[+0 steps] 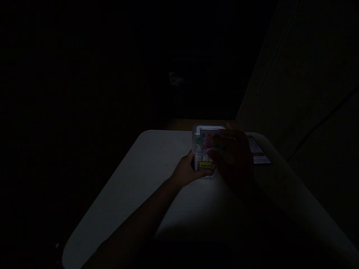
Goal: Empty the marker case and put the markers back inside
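Note:
A clear plastic box [198, 158] with a white handle on top stands on the white table. Small coloured items show through its upper part, and a yellow and black label is on its near side. My left hand [186, 171] is wrapped round the lower left of the box, thumb across the front under the label. My right hand [234, 158], in deep shadow, curls its fingers over the upper right of the box, at the lid. It hides that side of the box.
A flat device or sheet with a lit-looking face [256, 151] lies at the table's far right, beside my right hand. The pale tabletop [134, 175] has rounded corners. A wall with a hanging cord [260, 87] rises on the right. Surroundings are very dark.

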The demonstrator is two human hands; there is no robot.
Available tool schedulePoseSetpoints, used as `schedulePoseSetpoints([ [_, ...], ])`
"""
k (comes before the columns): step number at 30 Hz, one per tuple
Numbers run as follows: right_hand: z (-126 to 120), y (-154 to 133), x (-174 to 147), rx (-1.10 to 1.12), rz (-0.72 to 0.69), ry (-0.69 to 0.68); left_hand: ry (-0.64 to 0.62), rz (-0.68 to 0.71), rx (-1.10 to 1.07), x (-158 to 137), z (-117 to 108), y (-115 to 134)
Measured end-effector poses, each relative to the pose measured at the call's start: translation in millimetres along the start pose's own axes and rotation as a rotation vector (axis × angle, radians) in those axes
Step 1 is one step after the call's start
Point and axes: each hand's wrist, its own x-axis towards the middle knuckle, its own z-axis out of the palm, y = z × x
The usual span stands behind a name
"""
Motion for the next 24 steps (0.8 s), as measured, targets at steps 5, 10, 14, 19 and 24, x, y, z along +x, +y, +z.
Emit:
schedulePoseSetpoints([
  [5, -2, 0, -1, -0.017, -0.006, -0.020, 0.005, 0.007, 0.002, 1, 1, -2],
  [10, -3, 0, -1, -0.024, -0.021, -0.034, 0.004, -0.004, 0.008, 1, 0, 0],
  [14, -4, 3, -4, -0.035, -0.021, -0.061, -0.005, -0.002, 0.016, 0, 0, -1],
  [19, -7, 7, -5, -0.018, -0.059, -0.106, -0.004, 0.009, 0.018, 0, 1, -5],
  [24, -1, 19, -14, -0.050, -0.075, -0.071, -0.028, 0.008, 0.014, 1, 1, -7],
])
